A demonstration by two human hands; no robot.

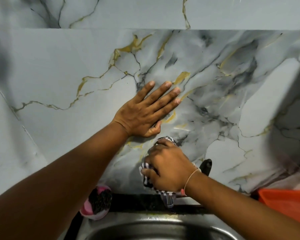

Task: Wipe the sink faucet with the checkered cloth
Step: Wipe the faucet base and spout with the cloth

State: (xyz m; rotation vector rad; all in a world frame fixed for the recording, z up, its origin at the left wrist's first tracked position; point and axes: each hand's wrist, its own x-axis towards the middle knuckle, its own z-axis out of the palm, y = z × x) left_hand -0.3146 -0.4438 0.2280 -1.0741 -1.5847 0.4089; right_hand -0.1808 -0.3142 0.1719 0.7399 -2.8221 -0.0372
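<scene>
My right hand [168, 168] is closed around the black-and-white checkered cloth [146, 179], which is wrapped over the sink faucet. Only the faucet's metal spout end [169, 200] pokes out below the cloth, and its dark handle [206, 166] sticks up behind my wrist. Cloth also shows above my knuckles near the wall. My left hand [144, 112] lies flat, fingers spread, against the marble-patterned wall just above and left of the faucet. It holds nothing.
A steel sink [145, 227] lies below the faucet at the bottom. A pink and black scrubber [97, 201] rests on the dark counter ledge to the left. An orange container [287, 201] stands at the right edge.
</scene>
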